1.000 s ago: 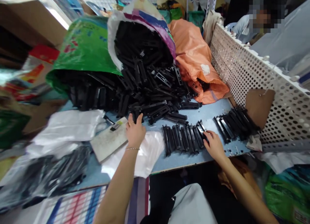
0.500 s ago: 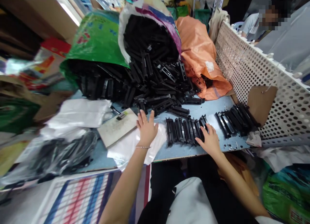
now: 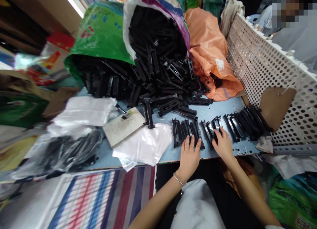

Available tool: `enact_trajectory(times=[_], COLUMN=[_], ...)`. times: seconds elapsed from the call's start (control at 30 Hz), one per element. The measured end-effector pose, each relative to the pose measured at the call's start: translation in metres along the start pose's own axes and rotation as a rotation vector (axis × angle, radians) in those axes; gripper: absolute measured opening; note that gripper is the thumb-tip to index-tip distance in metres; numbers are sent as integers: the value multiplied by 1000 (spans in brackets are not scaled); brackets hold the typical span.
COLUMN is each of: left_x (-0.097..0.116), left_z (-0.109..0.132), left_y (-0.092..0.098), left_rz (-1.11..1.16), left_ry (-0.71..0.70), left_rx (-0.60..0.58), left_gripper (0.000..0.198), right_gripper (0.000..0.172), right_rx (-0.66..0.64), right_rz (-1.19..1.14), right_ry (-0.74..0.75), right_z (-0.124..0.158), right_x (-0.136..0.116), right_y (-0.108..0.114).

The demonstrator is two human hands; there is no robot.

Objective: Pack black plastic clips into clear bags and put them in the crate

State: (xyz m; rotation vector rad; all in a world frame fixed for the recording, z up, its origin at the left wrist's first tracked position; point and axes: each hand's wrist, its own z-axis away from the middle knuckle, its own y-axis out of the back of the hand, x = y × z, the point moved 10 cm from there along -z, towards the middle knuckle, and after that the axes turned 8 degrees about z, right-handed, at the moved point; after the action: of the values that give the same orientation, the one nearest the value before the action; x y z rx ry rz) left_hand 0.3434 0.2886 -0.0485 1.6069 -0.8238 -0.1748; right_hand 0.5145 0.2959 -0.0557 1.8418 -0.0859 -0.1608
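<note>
A row of black plastic clips [image 3: 183,131] lies side by side near the front edge of the blue table [image 3: 218,110]. My left hand [image 3: 189,156] rests on the near ends of these clips, fingers stretched out and flat. My right hand [image 3: 224,143] lies just to the right, fingers spread over two clips [image 3: 210,127] that stand slightly apart from the row. Neither hand has anything lifted. A second batch of aligned clips [image 3: 244,125] sits further right by the perforated panel. A big heap of the same black clips [image 3: 153,77] spills from open sacks behind.
A white perforated panel [image 3: 262,73] walls the right side; a brown card [image 3: 274,103] leans on it. An orange sack [image 3: 210,54], a green sack [image 3: 101,34], clear plastic bags [image 3: 143,144] and a grey board [image 3: 122,126] lie around. Another person sits beyond the panel.
My left hand left the heap's edge, crossed the plastic bag and came to the clip row. My right hand shifted slightly right, and two clips separated from the row.
</note>
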Motion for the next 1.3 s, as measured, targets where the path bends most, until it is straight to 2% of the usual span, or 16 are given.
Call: enact_trajectory(times=[0.2,0.33,0.4,0.5,0.6,0.73,0.8,0.9,0.93,1.03,1.1,1.2,1.3], left_x=[12,13,-2,-47,-75,-76,-82,-102,-109,-126,-134,-135,-127], left_z=[5,9,6,2,4,0,-21,-83,-107,-171,-202,-232,-235], left_y=[-13,3,20,34,25,18,24,30,27,0,-12,-18,-14], left_rz=[84,155,173,118,83,133,159,111,85,52,28,1,-10], left_ry=[6,-55,-62,65,138,106,93,27,-16,-149,-160,-86,-45], left_rx=[-87,-56,28,151,120,32,33,16,-26,-246,-299,-248,-215], left_gripper=[58,61,58,48,41,36,37,42,45,56,56,52,53], right_gripper=[45,46,46,46,45,47,47,48,48,48,48,47,47], right_rx=[-10,-23,-24,-14,-8,-24,-32,-30,-30,-32,-23,-2,-1], right_rz=[-29,-23,-13,0,1,-2,-3,-6,-4,-5,-16,-27,-41], right_ry=[-12,-5,4,11,-1,0,2,10,13,21,26,31,48], right_z=[-3,-4,-4,-2,1,3,3,4,4,5,6,7,7], right_x=[4,7,7,7,8,7,7,7,7,7,6,6,9], right_y=[-1,-4,-5,-4,-2,0,-1,-2,-2,-4,-4,-6,-8])
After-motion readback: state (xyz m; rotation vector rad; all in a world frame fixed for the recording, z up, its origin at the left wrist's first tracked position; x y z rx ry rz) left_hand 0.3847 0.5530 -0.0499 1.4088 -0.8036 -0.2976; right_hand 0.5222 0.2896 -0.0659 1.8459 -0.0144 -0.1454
